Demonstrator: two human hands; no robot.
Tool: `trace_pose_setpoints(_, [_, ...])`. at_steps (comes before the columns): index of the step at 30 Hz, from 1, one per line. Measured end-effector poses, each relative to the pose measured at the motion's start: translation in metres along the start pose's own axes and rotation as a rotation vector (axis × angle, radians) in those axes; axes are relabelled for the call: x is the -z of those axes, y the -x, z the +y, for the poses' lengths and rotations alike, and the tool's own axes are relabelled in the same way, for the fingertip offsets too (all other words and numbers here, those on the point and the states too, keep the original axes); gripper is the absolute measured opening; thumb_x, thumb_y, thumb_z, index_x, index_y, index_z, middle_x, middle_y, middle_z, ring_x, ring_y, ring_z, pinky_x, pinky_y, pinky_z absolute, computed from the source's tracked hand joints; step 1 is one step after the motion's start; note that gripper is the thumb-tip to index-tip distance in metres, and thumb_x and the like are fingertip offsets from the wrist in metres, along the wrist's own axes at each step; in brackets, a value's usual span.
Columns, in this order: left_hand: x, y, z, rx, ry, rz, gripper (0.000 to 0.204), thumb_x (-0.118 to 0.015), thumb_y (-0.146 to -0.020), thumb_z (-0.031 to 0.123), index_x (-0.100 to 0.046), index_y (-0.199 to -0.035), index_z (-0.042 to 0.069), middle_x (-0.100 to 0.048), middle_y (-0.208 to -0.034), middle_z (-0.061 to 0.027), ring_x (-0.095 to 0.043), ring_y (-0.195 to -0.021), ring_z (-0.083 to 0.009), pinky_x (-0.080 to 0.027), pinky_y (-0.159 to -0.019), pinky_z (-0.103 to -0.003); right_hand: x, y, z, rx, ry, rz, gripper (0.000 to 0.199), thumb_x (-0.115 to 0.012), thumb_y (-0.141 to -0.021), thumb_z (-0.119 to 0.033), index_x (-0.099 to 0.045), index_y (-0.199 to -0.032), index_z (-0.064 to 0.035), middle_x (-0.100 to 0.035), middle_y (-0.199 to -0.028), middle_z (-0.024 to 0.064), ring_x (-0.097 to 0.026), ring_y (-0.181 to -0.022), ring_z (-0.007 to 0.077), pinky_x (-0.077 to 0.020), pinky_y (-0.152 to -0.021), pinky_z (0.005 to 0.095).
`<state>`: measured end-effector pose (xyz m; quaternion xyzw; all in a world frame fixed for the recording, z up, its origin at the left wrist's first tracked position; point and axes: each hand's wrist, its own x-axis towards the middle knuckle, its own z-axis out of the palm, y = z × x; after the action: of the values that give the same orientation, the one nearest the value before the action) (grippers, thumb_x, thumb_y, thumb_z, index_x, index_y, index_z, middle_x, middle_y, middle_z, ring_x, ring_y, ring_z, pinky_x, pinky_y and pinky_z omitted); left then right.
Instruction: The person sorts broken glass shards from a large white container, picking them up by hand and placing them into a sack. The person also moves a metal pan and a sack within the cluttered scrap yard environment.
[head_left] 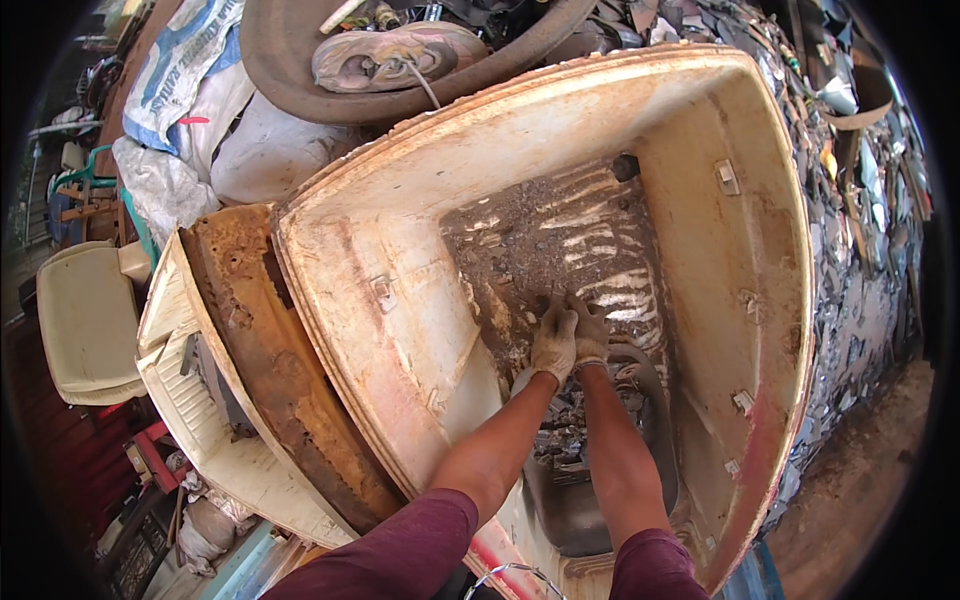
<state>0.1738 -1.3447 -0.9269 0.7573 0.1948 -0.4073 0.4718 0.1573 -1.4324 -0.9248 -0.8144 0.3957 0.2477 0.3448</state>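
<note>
Both my hands reach down inside a deep, dirty off-white plastic tub (390, 250). My left hand (553, 345) wears a pale, soiled work glove; its fingers are drawn together at the dark loose dirt (530, 250) on the tub's floor. Close against it is my right hand (590, 335), gloved too, with bent fingers pressed together at the same spot. Whatever lies within the fingers is hidden. Just below my wrists a dark basin (580, 535) sits in the tub, holding broken dark scraps (562, 440), partly covered by my forearms.
A rusty-brown panel (290, 370) and a cracked cream plastic shell (250, 465) lean at the tub's left. Beyond the far rim stands a large brown basin (275, 65) with a worn shoe sole (395, 58). White sacks (180, 80) lie far left; shard heaps (865, 250) spread right.
</note>
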Motion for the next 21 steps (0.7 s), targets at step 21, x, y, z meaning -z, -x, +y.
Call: trace_pose_setpoints(21, [0.036,0.01,0.063,-0.094,-0.402,0.432,0.064,-0.067,-0.092,0.038,-0.051,-0.146,0.008,-0.048,-0.142,-0.0311,-0.056,-0.124,-0.049,-0.048,-0.107,-0.051,0.091,0.004,-0.013,0.455,0.129,0.087,0.032,-0.066,-0.09,-0.017,-0.068,-0.119,-0.0053,-0.067,-0.125,0.0205,-0.062,-0.119,0.0391,-0.0519,-0.103,0.048])
